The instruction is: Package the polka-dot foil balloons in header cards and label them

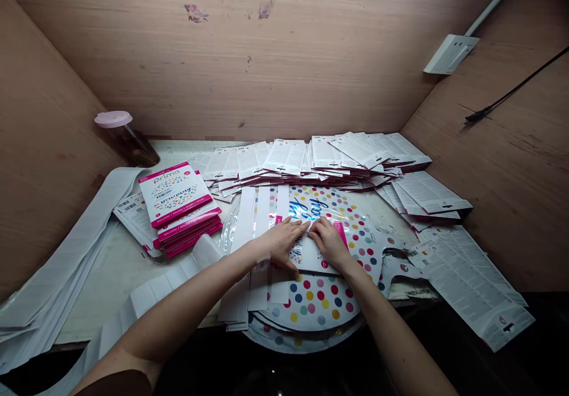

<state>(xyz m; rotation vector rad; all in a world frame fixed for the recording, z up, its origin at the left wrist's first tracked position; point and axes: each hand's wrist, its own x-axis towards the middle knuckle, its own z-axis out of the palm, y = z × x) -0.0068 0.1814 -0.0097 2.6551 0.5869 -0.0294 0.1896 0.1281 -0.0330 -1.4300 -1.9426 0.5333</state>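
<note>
Both hands rest side by side on a white card (311,252) that lies on a flat round foil balloon (320,301) with coloured dots and blue lettering. My left hand (281,240) presses the card's left part, fingers stretched and flat. On the card's right part my right hand (328,242) lies next to a pink strip (341,233), its fingers bent down onto the card. Whether either hand grips the card I cannot tell. More dotted balloons are stacked underneath.
A pile of pink-edged packs (178,206) sits at the left. Rows of white printed cards (320,156) fan along the back and right (471,271). White paper strips (66,254) trail off the left edge. A pink-lidded jar (124,138) stands in the back left corner. Wooden walls enclose the table.
</note>
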